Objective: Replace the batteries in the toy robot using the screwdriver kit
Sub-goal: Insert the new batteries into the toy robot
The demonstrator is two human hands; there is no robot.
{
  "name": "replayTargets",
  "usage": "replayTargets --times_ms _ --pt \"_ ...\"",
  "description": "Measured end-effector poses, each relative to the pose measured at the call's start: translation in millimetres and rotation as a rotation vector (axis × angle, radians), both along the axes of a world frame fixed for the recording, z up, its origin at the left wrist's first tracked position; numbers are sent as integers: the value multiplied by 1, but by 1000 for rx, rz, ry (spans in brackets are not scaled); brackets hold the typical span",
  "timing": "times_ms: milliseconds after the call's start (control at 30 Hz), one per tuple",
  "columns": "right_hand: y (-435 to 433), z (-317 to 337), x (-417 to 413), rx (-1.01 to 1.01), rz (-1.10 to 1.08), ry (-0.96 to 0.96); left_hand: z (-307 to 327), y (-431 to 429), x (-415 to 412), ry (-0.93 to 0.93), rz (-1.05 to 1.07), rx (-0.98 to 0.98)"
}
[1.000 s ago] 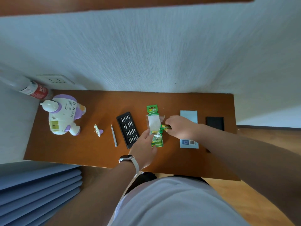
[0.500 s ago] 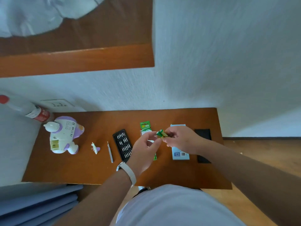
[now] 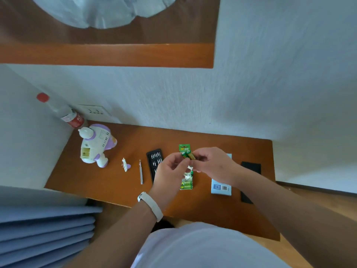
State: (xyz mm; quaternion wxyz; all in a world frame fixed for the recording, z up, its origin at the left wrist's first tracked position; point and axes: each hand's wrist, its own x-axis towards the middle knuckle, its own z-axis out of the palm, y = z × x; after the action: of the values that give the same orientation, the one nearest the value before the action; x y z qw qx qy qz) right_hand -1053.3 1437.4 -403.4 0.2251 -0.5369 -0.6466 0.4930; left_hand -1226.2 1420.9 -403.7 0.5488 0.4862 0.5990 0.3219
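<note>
While the left hand [image 3: 170, 171] and right hand [image 3: 212, 167] pinch the batteries [image 3: 187, 155] above the table's [image 3: 116, 180] middle, these small, stiff cylinders look slippery; their sides should give the best hold.

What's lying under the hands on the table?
The green battery pack lies on the table under the left hand and right hand, which pinch batteries. Its middle is covered, as is part of the black bit tray.

White textured wall [image 3: 270, 74], wooden table [image 3: 116, 182]
</note>
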Motion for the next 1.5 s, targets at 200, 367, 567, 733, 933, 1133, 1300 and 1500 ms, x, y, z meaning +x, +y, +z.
replayTargets --times_ms 200,367,567,733,933,1133,1300,1500 --pt "7 7 -35 85 -101 -95 4 21 -33 -101 -64 4" --pt "18 16 -102 71 -168 -113 5 46 -96 -194 -102 0" --pt "44 14 -199 113 -223 -126 0 73 -192 -187 -112 8" --pt "63 1 -273 70 -215 -143 -6 88 -261 -173 -61 -24" --pt "68 -7 -322 16 -205 -150 -13 90 -310 -170 -85 -62" --pt "65 -4 -341 -15 -216 -240 -17 91 -331 -119 -107 -56" --pt "65 -6 -337 10 -255 -262 -23 99 -335 -87 -109 -62" --pt "73 -2 -327 -45 -258 -144 -17 101 -332 39 -119 27"
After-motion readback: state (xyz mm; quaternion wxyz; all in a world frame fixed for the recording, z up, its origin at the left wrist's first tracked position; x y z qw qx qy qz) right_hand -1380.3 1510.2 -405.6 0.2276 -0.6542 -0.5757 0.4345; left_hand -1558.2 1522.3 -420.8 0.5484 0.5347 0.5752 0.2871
